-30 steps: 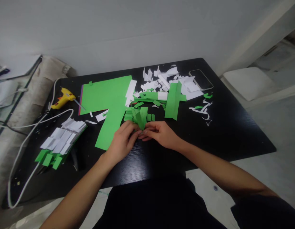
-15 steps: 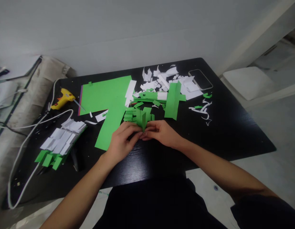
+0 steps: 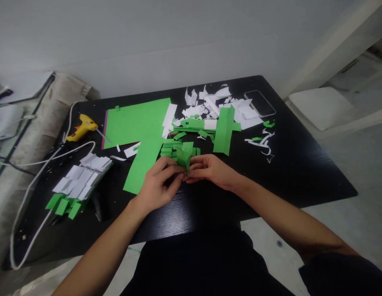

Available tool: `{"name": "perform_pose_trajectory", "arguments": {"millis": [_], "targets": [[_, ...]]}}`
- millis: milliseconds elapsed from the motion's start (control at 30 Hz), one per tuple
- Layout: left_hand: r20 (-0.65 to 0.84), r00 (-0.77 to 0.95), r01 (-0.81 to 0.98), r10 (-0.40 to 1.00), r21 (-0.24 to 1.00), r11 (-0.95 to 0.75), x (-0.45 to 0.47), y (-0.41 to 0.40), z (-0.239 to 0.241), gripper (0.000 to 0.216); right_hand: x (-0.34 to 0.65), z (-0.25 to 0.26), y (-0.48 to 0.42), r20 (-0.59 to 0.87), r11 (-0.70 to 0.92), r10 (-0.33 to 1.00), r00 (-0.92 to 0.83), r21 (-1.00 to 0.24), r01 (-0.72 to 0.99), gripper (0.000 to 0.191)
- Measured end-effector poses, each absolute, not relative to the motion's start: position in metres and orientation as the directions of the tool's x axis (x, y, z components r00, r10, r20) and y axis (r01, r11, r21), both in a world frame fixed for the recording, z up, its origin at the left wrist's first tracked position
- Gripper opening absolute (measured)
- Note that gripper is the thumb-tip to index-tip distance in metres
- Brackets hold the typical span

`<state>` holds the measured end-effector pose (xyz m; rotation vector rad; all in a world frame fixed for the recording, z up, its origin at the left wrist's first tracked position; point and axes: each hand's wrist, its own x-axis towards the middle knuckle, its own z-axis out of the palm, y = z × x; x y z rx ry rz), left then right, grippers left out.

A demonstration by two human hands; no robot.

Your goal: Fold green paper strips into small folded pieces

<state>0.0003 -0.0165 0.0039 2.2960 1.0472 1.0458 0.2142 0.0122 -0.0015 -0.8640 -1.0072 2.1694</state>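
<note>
Both hands meet over the matte black table (image 3: pixel 302 164), pinching a small folded piece of green paper (image 3: pixel 185 153) that stands creased and angular between the fingertips: the left hand (image 3: pixel 158 185) grips its lower left edge, the right hand (image 3: pixel 209 170) its lower right. Just behind it lies a heap of short green strips (image 3: pixel 169 147) beside a flat green sheet (image 3: pixel 141 131). Farther back are curled white scraps (image 3: pixel 209 102) (thin, ragged offcuts), and a yellow glue gun (image 3: pixel 81 126) lies far left
</note>
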Motion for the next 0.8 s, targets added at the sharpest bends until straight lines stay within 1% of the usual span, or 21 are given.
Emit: {"name": "perform_pose_trajectory", "arguments": {"millis": [333,400,500,567,633,733,800], "targets": [[0.519,0.439,0.502,0.733,0.536,-0.679,-0.001,-0.015,0.000,0.017,0.213,-0.005,0.013,-0.252,-0.492,0.753,-0.608,-0.829,-0.265,0.055],[0.526,0.430,0.505,0.734,0.535,-0.678,-0.001,-0.015,0.000,0.018,0.213,-0.005,0.013,-0.268,-0.520,0.752,-0.603,-0.802,-0.292,0.050],[0.530,0.398,0.513,0.749,0.547,-0.661,-0.002,-0.015,0.001,0.019,0.214,-0.004,0.013,-0.313,-0.587,0.731,-0.606,-0.742,-0.325,0.034],[0.524,0.374,0.526,0.765,0.560,-0.640,-0.002,-0.015,0.002,0.018,0.215,-0.001,0.014,-0.317,-0.619,0.706,-0.633,-0.710,-0.335,0.030],[0.509,0.354,0.531,0.785,0.581,-0.617,-0.002,-0.015,0.004,0.017,0.217,0.002,0.015,-0.298,-0.642,0.679,-0.671,-0.684,-0.346,0.038],[0.469,0.341,0.511,0.815,0.635,-0.579,-0.002,-0.015,0.006,0.014,0.220,0.007,0.015,-0.262,-0.686,0.628,-0.733,-0.631,-0.362,0.060],[0.433,0.330,0.488,0.839,0.683,-0.544,-0.003,-0.015,0.006,0.013,0.222,0.009,0.016,-0.248,-0.708,0.604,-0.757,-0.605,-0.366,0.065]]}}
